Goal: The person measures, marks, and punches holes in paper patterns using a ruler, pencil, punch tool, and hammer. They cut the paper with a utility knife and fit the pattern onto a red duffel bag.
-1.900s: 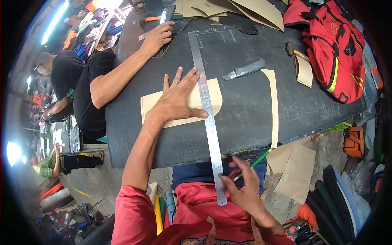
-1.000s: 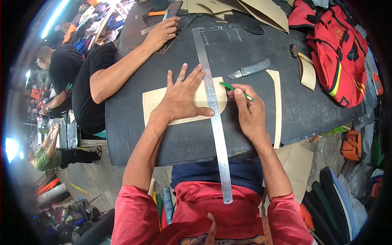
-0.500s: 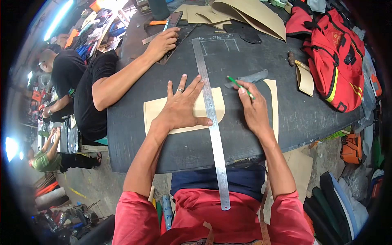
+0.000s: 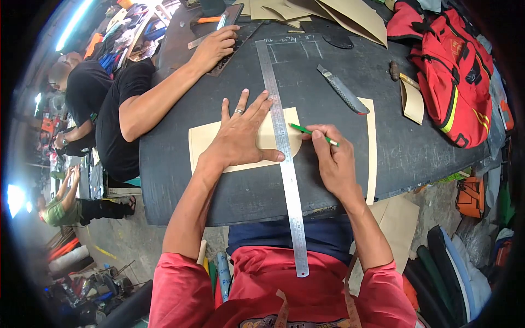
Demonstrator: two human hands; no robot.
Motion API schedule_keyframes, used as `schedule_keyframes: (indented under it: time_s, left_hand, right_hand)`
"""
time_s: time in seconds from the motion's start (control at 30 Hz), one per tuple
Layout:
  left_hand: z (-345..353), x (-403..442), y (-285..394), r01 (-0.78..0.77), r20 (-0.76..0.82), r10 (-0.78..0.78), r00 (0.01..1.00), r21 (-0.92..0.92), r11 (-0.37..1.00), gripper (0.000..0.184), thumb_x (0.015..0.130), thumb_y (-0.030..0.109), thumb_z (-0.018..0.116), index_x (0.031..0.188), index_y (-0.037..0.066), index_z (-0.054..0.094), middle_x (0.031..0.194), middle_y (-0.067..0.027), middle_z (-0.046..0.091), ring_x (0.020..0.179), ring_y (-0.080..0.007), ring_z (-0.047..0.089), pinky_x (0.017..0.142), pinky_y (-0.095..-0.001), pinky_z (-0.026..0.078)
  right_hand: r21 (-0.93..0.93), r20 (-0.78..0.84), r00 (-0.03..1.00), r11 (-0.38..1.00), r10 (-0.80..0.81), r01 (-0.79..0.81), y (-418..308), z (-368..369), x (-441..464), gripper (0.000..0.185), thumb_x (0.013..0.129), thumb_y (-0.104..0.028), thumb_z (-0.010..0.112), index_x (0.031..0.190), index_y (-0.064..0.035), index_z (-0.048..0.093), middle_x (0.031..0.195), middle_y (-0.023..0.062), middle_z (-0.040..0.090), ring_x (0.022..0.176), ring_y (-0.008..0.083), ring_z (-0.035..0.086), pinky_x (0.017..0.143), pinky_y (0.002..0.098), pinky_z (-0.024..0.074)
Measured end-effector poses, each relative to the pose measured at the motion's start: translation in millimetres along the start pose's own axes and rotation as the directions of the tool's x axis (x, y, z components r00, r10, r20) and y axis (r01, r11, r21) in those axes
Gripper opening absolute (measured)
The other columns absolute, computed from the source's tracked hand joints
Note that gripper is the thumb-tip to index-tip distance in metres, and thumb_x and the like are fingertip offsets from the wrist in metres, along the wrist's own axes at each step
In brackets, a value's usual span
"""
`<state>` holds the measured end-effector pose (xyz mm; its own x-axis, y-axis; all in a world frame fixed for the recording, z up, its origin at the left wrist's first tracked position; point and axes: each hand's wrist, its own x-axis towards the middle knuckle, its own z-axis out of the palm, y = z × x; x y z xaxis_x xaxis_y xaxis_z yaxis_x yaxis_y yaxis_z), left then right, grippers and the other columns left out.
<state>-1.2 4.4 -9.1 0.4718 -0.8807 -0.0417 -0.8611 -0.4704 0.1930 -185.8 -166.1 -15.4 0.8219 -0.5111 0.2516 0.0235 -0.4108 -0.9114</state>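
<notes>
At the left of the dark counter, a co-worker's forearm is rested. Next, a cream card piece is seen, flat and smooth, straight-cut along its left end and rounded at its lower right corner. It is partly covered by the left hand, which is laid on it palm down with fingers spread wide, nothing being gripped; the ruler is touched by its thumb and index finger. The long steel ruler, shiny and finely graduated, is laid slantwise across the card's right part, between the two hands, its near end extended past the counter's edge. To its right, a slim green pencil is pinched between the thumb and fingers of the right hand, its tip pointed toward the ruler's edge; whether the card is touched cannot be told. Farther right, a cutter knife and a narrow cream strip are placed.
</notes>
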Motion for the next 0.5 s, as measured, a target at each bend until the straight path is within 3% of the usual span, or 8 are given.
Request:
schedule_keyframes:
  time_s: [0.23,0.3,0.43,0.5]
  left_hand:
    - [-3.1,-0.9,1.6,-0.012,-0.006,0.012,1.000,-0.017,1.000,0.142,0.060,0.088,0.081,0.166,0.007,0.034,0.175,-0.0146,0.027,0.163,-0.0456,0.014,0.128,-0.0711,0.002]
    - [-4.5,-0.6,3.2,-0.013,-0.004,0.012,1.000,-0.009,1.000,0.141,0.060,0.087,0.081,0.166,0.007,0.033,0.175,-0.0146,0.028,0.163,-0.0454,0.014,0.128,-0.0713,0.003]
    - [-3.7,-1.6,3.3,-0.016,-0.019,0.016,1.000,-0.017,1.000,0.139,0.062,0.085,0.082,0.166,0.007,0.033,0.175,-0.0146,0.028,0.163,-0.0449,0.014,0.128,-0.0718,0.004]
    - [-4.4,-1.5,3.3,-0.014,-0.014,0.013,1.000,-0.014,1.000,0.139,0.063,0.085,0.082,0.166,0.007,0.033,0.175,-0.0147,0.028,0.163,-0.0449,0.014,0.128,-0.0718,0.004]
  right_hand:
    - [0.005,0.022,0.999,1.000,-0.029,0.029,0.6,2.2,0.3,0.022,0.109,-0.016,0.058,0.113,0.0022,0.071,0.099,0.0161,0.073,0.085,0.0290,0.071,0.079,0.0381,0.0541]
    - [-0.028,0.027,0.998,0.997,-0.065,0.066,3.8,3.8,0.2,0.025,0.111,-0.018,0.056,0.119,0.0002,0.072,0.097,0.0092,0.076,0.078,0.0139,0.062,0.073,0.0308,0.0495]
    - [-0.032,0.025,0.998,0.998,-0.052,0.053,2.5,5.2,-0.3,0.025,0.111,-0.017,0.056,0.118,0.0000,0.072,0.098,0.0103,0.076,0.080,0.0153,0.064,0.075,0.0310,0.0502]
    - [-0.046,0.038,0.998,0.998,-0.050,0.052,-0.9,5.0,-0.4,0.022,0.108,-0.015,0.059,0.112,0.0032,0.071,0.103,0.0192,0.074,0.091,0.0355,0.072,0.083,0.0419,0.0553]
